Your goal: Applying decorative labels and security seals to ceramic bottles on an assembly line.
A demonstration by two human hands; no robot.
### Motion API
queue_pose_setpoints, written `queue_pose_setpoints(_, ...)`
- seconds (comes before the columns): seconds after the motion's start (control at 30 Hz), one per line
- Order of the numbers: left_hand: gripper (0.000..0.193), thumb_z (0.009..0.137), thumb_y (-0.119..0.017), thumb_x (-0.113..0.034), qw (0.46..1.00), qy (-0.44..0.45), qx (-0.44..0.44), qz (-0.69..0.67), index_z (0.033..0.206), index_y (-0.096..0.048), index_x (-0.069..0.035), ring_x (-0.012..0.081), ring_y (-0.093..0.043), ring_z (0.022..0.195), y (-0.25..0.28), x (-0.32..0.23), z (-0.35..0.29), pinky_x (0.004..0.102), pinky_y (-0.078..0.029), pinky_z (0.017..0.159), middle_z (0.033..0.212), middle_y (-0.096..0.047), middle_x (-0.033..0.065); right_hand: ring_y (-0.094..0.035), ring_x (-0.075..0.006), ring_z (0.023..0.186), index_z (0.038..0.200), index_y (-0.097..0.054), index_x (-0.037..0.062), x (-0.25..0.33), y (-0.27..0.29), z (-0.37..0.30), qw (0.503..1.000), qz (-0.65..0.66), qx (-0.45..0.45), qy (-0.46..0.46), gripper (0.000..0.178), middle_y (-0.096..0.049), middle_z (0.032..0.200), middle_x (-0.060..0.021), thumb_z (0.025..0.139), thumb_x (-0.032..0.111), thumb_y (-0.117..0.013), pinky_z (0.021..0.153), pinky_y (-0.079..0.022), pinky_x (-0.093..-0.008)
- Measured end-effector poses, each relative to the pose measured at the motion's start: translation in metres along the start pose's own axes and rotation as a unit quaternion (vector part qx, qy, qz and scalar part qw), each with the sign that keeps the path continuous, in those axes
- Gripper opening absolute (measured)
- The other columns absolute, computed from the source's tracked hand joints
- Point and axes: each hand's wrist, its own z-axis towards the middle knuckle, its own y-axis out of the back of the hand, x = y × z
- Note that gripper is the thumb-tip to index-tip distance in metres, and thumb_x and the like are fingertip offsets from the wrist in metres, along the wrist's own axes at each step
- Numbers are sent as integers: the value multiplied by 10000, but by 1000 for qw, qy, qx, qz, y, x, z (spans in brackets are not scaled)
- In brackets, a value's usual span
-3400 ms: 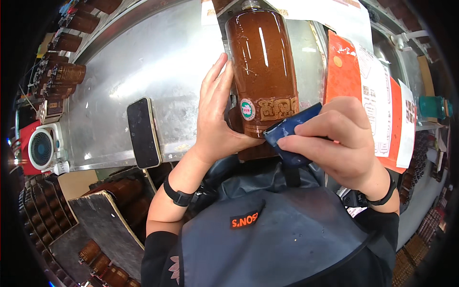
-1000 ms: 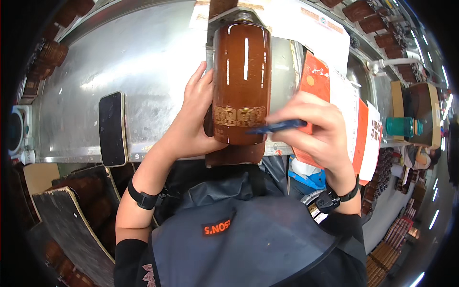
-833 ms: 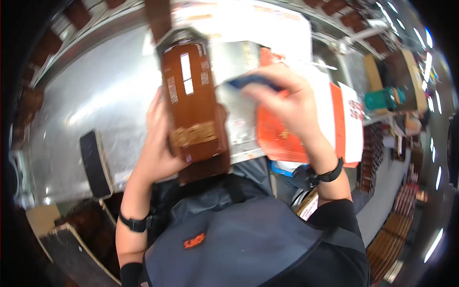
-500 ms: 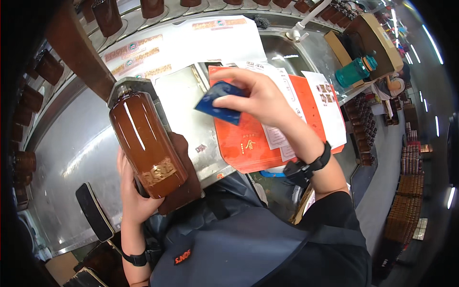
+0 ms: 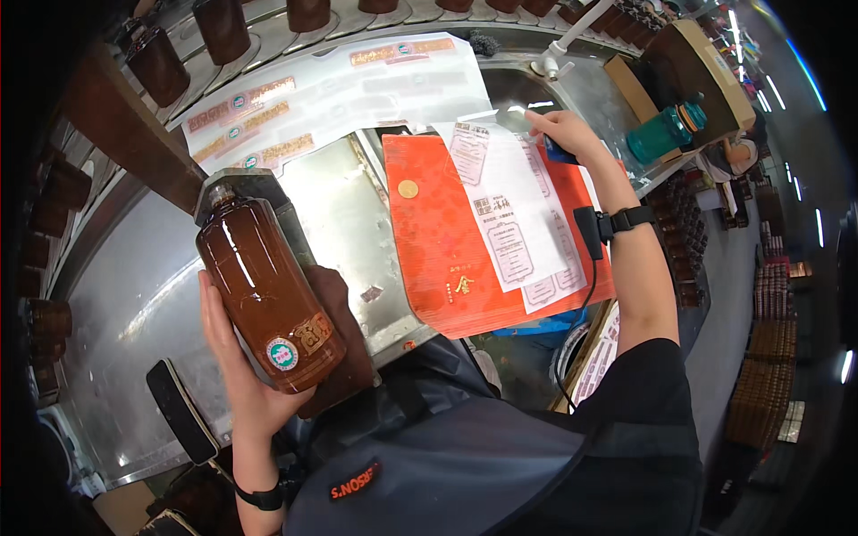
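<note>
My left hand [image 5: 255, 393] cradles a large brown glass bottle [image 5: 268, 286] from its left and lower side. The bottle lies tilted, with its neck toward the far left and its base toward me, against a dark holder [image 5: 344, 313]. Gold decoration and a round green-and-white emblem show near its base. Over at the right, my right hand [image 5: 576, 138] has its fingers curled around a flat blue scraper [image 5: 561, 154], mostly hidden by the hand. Its fingertips are by the far right corner of a white label sheet [image 5: 500, 223], which lies over a stack of red printed sheets [image 5: 411, 259].
Another label sheet [image 5: 340, 98] lies across the back of the metal table [image 5: 134, 330]. A phone [image 5: 181, 411] rests at left. Behind are a sink with a tap [image 5: 551, 67] and a conveyor carrying brown bottles [image 5: 221, 31]. A teal bottle [image 5: 666, 131] leans by a cardboard box.
My right hand has moved right and away from me with the blue scraper. The bottle has turned, bringing its round emblem into view. Label sheets on the red stack now lie differently.
</note>
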Motion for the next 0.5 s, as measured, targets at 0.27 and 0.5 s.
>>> queue_pose_setpoints(0.27,1307,602,-889,-377,993,49,-3,-110,1512,-36,13,323,-226,1429,-16,32,-18,405,-224,1156,1556,-149,207,-564,-336,1156,1351,-509,37,52,-22,-63,963,-217,93,133,941,-552,1277,-233,632,565,-810,975,-446,-377)
queue_pose_setpoints(0.5,1306,602,-893,-365,988,51,-6,-142,1512,-36,12,313,-233,1427,-18,31,-19,402,-233,1154,1556,-150,202,-525,-368,1196,1469,-344,111,32,-26,-64,968,-216,85,97,1157,-461,1348,-235,524,526,-865,985,-446,-400)
